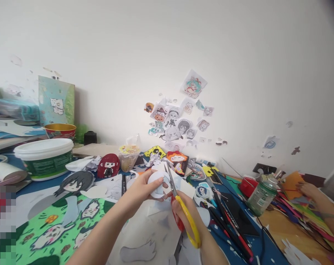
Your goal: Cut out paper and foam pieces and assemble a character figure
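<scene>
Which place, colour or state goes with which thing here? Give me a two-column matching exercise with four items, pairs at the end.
1. Scissors
2. Lidded tub
3. Turquoise-haired character drawing
4. White paper piece

A. On the wall, topmost of the middle cluster
B. Held in the left hand
C. Yellow and red handles, in the right hand
D. Green body, closed with a white lid

Right pairs: 1-C, 2-D, 3-A, 4-B
</scene>
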The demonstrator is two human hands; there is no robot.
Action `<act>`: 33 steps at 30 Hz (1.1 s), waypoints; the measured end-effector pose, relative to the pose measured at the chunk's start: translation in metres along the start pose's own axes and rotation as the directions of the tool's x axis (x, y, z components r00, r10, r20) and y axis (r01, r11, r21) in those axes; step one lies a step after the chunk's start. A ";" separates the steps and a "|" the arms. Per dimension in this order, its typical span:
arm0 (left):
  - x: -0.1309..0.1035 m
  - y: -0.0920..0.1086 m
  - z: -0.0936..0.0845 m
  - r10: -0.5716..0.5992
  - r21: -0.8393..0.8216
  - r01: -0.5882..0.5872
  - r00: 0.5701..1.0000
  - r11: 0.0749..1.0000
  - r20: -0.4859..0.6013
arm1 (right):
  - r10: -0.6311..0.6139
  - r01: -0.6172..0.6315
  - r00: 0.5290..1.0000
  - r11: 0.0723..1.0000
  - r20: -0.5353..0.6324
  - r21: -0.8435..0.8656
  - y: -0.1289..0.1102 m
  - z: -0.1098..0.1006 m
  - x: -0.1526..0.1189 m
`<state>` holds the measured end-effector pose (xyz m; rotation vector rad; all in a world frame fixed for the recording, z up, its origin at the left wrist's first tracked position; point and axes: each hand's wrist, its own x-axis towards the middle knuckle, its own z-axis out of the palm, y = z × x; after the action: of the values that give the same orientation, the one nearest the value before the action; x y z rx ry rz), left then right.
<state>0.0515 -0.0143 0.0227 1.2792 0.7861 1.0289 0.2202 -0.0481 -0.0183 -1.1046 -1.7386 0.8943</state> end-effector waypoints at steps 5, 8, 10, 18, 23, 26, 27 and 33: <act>0.001 -0.001 0.001 0.066 0.011 -0.065 0.991 0.998 -0.113 | -0.022 0.023 0.998 1.000 0.058 -0.018 0.013 0.000 0.004; 0.001 0.003 -0.001 0.068 0.012 -0.067 0.987 0.998 -0.143 | -0.038 0.041 0.997 0.998 0.065 -0.053 0.013 -0.002 0.003; -0.001 0.006 -0.001 0.052 0.020 -0.049 0.991 0.999 -0.127 | -0.042 0.050 0.995 0.995 0.095 -0.087 0.008 -0.003 0.002; -0.002 0.006 0.005 0.023 0.131 -0.012 0.996 0.991 -0.083 | -0.074 0.086 0.988 0.993 0.135 -0.085 0.001 -0.005 0.001; 0.000 0.003 0.004 0.066 0.125 -0.057 0.995 0.990 -0.071 | -0.096 0.102 0.992 0.992 0.084 -0.075 0.005 -0.001 0.002; -0.001 0.003 0.003 0.100 0.129 -0.089 0.992 0.988 -0.080 | -0.066 0.069 0.995 0.997 0.071 -0.043 0.004 0.000 0.002; -0.001 0.004 0.003 0.112 0.145 -0.098 0.990 0.985 -0.086 | -0.055 0.058 0.995 0.997 0.079 -0.041 0.004 0.000 0.002; -0.002 0.007 0.000 0.128 0.246 -0.096 0.985 0.965 -0.117 | -0.047 0.053 0.996 0.996 0.079 -0.078 0.002 -0.001 0.003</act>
<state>0.0496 -0.0167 0.0296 1.4863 0.9712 1.1452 0.2215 -0.0448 -0.0193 -1.0861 -1.8718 0.8527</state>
